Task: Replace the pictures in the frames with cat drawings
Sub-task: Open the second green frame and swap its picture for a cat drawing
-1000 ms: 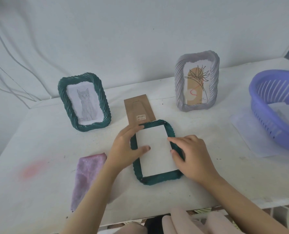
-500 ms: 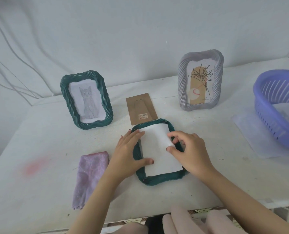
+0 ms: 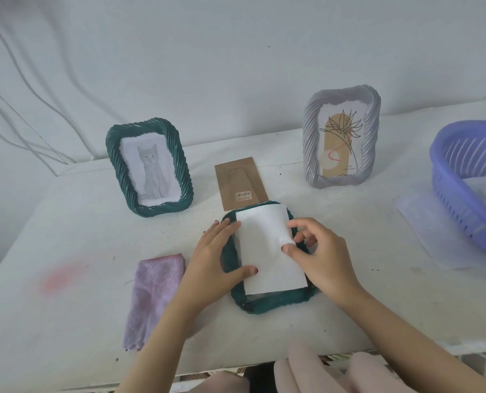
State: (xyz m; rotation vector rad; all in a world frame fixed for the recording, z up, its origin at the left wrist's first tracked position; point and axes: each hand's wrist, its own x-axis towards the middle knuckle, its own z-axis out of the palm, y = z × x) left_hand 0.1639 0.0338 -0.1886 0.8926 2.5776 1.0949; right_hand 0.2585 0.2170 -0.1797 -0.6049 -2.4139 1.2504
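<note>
Right hand [image 3: 321,259] pinches the right edge of the white paper [image 3: 267,251], which lies on the face-down green frame [image 3: 276,303]; the flat left hand [image 3: 216,256] presses both.

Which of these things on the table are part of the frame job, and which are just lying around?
In use: flat green frame, white sheet, brown backing board, lilac frame, finished cat frame, left hand, right hand.
Lying about: pink cloth, purple basket unless its paper counts, clear plastic sheet.

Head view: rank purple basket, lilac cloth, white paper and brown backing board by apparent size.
1. purple basket, though cropped.
2. lilac cloth and white paper, too alike to rank.
3. brown backing board, farther, partly covered.
</note>
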